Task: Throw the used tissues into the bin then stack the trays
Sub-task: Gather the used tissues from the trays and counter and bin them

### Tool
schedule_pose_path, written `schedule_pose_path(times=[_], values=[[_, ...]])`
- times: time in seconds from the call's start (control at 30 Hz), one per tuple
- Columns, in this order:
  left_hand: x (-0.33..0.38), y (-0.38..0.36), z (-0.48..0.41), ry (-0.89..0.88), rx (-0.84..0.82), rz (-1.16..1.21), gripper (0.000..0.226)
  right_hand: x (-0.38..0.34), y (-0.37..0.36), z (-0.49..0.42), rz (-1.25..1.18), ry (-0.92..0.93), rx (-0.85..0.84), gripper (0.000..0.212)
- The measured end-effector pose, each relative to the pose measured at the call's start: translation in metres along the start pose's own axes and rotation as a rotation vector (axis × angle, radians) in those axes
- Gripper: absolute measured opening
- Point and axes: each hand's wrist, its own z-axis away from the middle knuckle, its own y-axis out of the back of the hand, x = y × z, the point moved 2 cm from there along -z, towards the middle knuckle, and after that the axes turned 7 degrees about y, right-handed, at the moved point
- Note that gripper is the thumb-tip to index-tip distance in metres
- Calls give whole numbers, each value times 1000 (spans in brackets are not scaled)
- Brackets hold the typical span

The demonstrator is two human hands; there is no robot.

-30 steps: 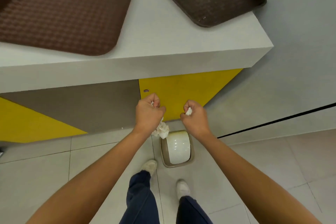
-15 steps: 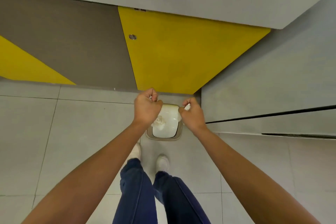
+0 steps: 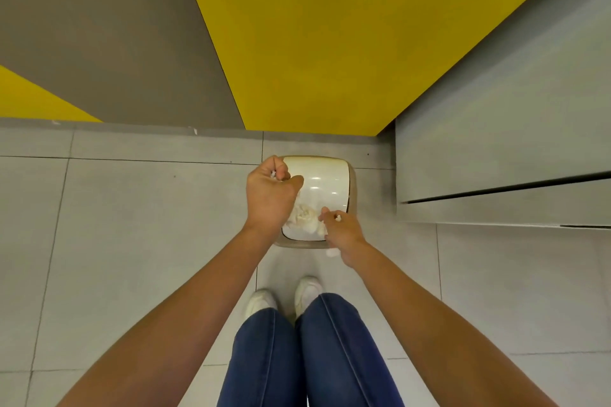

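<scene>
White crumpled tissue [image 3: 302, 219] hangs from the tightly curled left hand [image 3: 269, 196] over the bin [image 3: 330, 182]. The right hand [image 3: 344, 231] pinches a small tissue scrap [image 3: 338, 217] at the bin's near right edge.

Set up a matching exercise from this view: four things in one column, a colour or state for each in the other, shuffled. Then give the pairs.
Column one
1. bin lid
2. panel directly behind that lid
3. tissue wad
4. right hand

Column two
A. pinches a small tissue scrap
B. crumpled, under the left hand
C. glossy white
D. yellow

Pairs: 1-C, 2-D, 3-B, 4-A
</scene>
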Motion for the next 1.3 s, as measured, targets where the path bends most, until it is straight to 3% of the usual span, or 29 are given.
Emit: schedule_pose_path(times=[0.17, 0.3, 0.53, 0.63, 0.73, 0.83, 0.9, 1.1, 1.3], values=[[-40, -12, -24, -23, -20, -41, 46, 14, -19, -33, -267, -189, -36, 23], [-61, -20, -34, -76, -36, -105, 45, 20, -27, -53, -496, -165, -27, 26], [-92, -31, -34, -493, -132, -339, 42, 28, -24, -56, -443, -79, -27, 22], [-106, -36, -33, -639, -199, -532, 27, 33, -18, -54, -449, -65, -39, 24], [-124, -41, -35, -683, -445, -858, 7, 35, -11, -52, -473, -56, -41, 28], [-143, -39, -40, -652, -607, -1154, 26, 34, -6, -47, -473, -69, -50, 33], [-154, -39, -42, -695, -636, -1266, 24, 33, -4, -44, -455, -78, -71, 35], [-165, -38, -44, -850, -563, -1404, 36, 29, -2, -37, -416, -62, -77, 39], [-142, -26, -35, -860, -479, -1180, 15, 24, 0, -27, -343, -63, -66, 42]])
